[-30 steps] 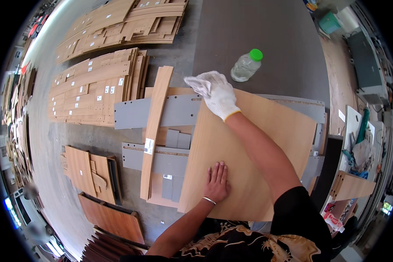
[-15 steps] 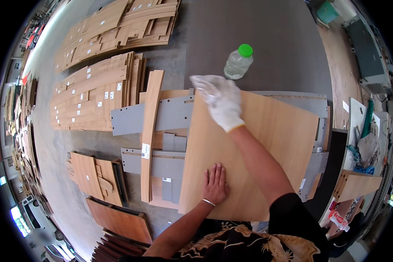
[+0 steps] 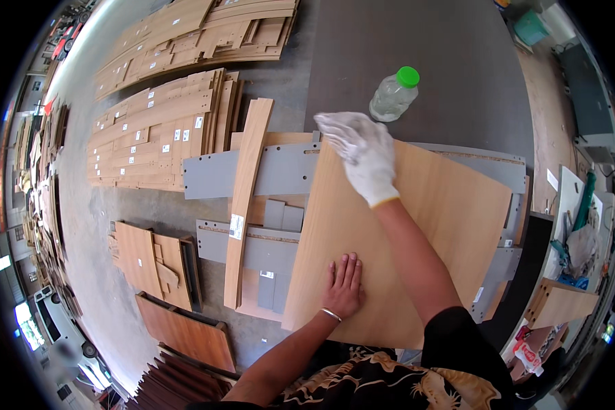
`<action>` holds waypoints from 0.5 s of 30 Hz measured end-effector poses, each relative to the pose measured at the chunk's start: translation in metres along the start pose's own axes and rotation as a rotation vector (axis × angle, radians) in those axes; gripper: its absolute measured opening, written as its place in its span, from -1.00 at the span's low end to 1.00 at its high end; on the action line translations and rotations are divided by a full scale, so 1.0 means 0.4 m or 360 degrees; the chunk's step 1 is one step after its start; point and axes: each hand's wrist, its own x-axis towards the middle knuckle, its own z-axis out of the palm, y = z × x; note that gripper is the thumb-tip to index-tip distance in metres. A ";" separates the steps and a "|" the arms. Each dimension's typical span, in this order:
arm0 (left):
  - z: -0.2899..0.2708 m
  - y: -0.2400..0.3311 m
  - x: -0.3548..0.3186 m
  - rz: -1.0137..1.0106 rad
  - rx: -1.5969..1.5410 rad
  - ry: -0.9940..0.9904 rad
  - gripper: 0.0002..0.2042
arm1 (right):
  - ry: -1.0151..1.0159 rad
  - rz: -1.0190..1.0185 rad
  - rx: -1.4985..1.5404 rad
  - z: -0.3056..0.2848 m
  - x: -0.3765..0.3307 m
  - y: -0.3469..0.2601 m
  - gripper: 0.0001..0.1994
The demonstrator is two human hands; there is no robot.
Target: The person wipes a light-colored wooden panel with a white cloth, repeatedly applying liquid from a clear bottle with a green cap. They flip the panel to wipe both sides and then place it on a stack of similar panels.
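A wide light-wood panel lies in front of me across other boards. My left hand, bare with a bracelet at the wrist, rests flat on its near left part, fingers stretched out. My right hand, in a white glove, reaches over the panel's far left corner with its fingers stretched leftward. The glove is a little blurred, and the fingertips' underside is hidden. Beyond it, a clear jar with a green lid stands on the dark tabletop. Beneath the panel, grey boards stick out on both sides.
A narrow wooden strip lies across the grey boards at left. Stacks of wooden boards and brown panels stand on the floor further left. At right is a cluttered bench with a white-and-red bottle.
The whole view has shifted slightly, so things sit further right. My gloved right hand stays by the panel's far left corner, its fingers slightly changed in pose. My left hand stays on the panel.
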 end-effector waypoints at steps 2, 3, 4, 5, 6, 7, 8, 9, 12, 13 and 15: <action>-0.011 0.009 0.012 -0.0003 -0.0067 -0.0005 -0.34 | -0.0055 -0.0054 0.0169 0.034 0.026 -0.043 -0.52; -0.011 0.010 0.001 -0.0013 -0.0044 0.0002 -0.34 | -0.0072 -0.0075 0.0285 0.037 0.011 -0.061 -0.54; -0.009 0.000 -0.002 -0.0026 -0.0011 0.0024 -0.34 | -0.0095 -0.0196 0.0309 0.043 -0.017 -0.080 -0.56; -0.008 -0.009 -0.005 -0.0037 0.0021 0.0044 -0.35 | -0.0124 -0.0311 0.0335 0.046 -0.053 -0.098 -0.58; -0.012 -0.012 -0.008 -0.0053 0.0024 0.0044 -0.35 | -0.0173 -0.0513 0.0267 0.050 -0.147 -0.106 -0.61; -0.018 -0.007 -0.006 -0.0058 0.0019 0.0044 -0.35 | -0.0217 -0.0709 0.0187 0.046 -0.196 -0.103 -0.63; -0.023 -0.006 -0.007 -0.0060 0.0021 0.0038 -0.35 | -0.0163 -0.0724 0.0160 0.044 -0.177 -0.098 -0.64; -0.026 -0.006 -0.010 -0.0060 0.0038 0.0000 -0.34 | -0.0108 -0.0735 0.0136 0.047 -0.131 -0.091 -0.65; -0.023 0.002 0.013 -0.0035 0.0055 -0.0047 -0.31 | -0.0147 -0.0425 -0.0005 0.045 0.067 -0.044 -0.59; -0.021 0.003 0.018 -0.0033 0.0035 -0.0040 -0.30 | -0.0405 -0.0203 -0.0046 0.054 0.107 -0.048 -0.58; -0.018 0.008 -0.001 -0.0043 0.0046 -0.0029 -0.30 | -0.0209 -0.0335 0.0008 0.066 0.035 -0.076 -0.64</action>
